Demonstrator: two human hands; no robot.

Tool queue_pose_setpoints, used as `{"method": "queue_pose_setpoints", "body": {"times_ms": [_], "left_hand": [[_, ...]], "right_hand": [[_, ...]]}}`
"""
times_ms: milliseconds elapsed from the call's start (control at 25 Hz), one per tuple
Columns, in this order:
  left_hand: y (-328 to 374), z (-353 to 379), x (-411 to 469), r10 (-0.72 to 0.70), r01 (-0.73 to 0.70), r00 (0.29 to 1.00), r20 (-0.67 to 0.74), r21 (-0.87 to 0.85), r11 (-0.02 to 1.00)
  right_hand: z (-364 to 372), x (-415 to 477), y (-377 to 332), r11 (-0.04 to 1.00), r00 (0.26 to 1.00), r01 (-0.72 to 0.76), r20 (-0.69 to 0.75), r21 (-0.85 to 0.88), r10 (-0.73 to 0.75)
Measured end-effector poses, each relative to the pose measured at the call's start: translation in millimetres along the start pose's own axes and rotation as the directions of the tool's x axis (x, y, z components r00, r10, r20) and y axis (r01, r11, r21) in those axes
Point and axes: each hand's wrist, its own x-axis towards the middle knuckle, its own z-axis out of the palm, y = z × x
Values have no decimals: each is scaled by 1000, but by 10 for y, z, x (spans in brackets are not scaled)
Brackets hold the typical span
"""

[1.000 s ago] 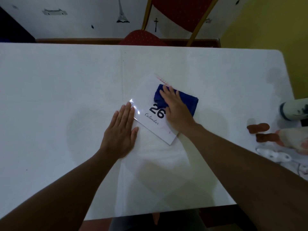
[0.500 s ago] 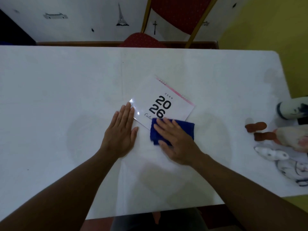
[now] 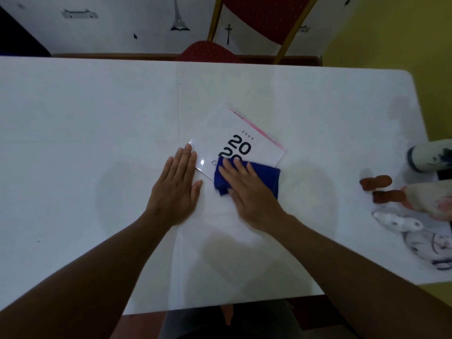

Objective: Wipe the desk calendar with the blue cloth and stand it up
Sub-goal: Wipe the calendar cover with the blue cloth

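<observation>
the desk calendar (image 3: 247, 140) reads "2569" above a large "20".

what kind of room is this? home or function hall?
Can't say for sure; probably a home or small function room. Clues: a plain white folding-style table, a red padded chair with a gold frame behind it, landmark stickers on the white wall, and soft toys at the table's right edge.

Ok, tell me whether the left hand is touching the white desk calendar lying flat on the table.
Touching. In the head view the left hand lies flat, its fingertips overlapping the near-left corner of the white desk calendar.
</observation>
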Motion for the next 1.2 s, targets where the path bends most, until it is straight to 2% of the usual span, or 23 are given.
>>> {"method": "queue_pose_setpoints", "body": {"times_ms": [120, 200, 320, 440, 520, 640, 760, 880, 960, 1080, 1200], "left_hand": [[7, -16, 3, 3, -3, 1000, -2, 0, 1000], [8, -18, 7, 9, -9, 1000, -12, 4, 1000], [6, -24, 14, 18, -18, 1000, -21, -10, 1000], [13, -32, 9, 21, -21, 1000, -11, -14, 1000], [16, -37, 6, 15, -15, 1000, 2, -15, 1000], [20, -44, -3, 3, -2, 1000, 12, -20, 1000], [16, -45, 5, 12, -12, 1000, 12, -19, 1000], [15, -51, 11, 11, -11, 1000, 15, 1, 1000], [7, -54, 18, 18, -19, 1000, 10, 10, 1000], [16, -46, 20, 26, -26, 1000, 0, 8, 1000], [30, -61, 22, 14, -15, 1000, 14, 21, 1000]], "right_hand": [[-122, -261, 117, 996, 989, 94, 114, -14, -91], [-238, -159, 242, 997, 988, 79, 137, -17, -76], [-360, 414, 319, 998, 995, -8, 95, -56, 14], [-352, 982, 262, 996, 995, -16, 97, -85, 25], [-285, 1042, 221, 995, 998, -24, 54, -96, 29], [-130, 550, 145, 993, 997, 65, 36, -95, -62], [-110, -10, 164, 978, 969, 204, 151, -50, -194], [-294, -5, 312, 963, 928, 268, 266, 9, -261], [-421, 302, 361, 974, 934, 223, 275, 51, -228], [-516, 960, 394, 994, 980, 79, 177, 81, -92], [-467, 1334, 343, 995, 991, 63, 111, 78, -72]]}}
